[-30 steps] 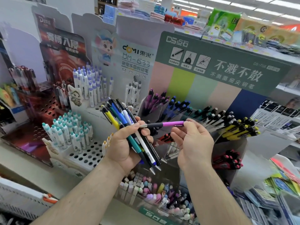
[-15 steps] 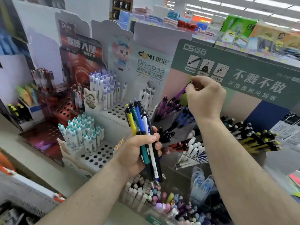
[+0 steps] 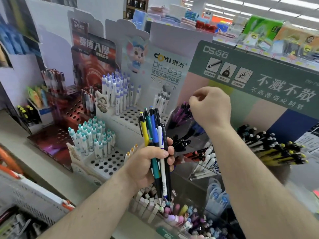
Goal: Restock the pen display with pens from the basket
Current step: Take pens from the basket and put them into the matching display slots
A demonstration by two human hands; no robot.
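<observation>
Head view
Landmark: the green sign point(image 3: 255, 78) with white writing, at the top of the pen display.
Left hand: the left hand point(image 3: 148, 165) is in front of the green sign and lower down. Its fingers are closed tight around a bunch of pens point(image 3: 156, 144).
Bunch of pens: they stand almost straight up in the fist. I can see a yellow one, a teal one, a blue one, a white one and a black one. The clicker ends stick out on top and the tips poke out under the hand.
Right hand: the right hand point(image 3: 209, 109) is just under the left end of the green sign. Its fingers are curled in and pinched together at the tops of the purple pens point(image 3: 181, 112). I cannot tell if it grips one pen or only touches them.
Purple pens: they lean in a clear bin, under the left end of the green sign, right by the right hand's fingertips.
Yellow and black pens point(image 3: 283, 154): they lie in a bin under the right part of the green sign, well apart from both hands.
White pen stand point(image 3: 120, 118): it is to the left of the green sign, with white and blue pens standing in its holes.
Erasers point(image 3: 150, 202): they sit in a tray far below the green sign, under the left hand.
</observation>
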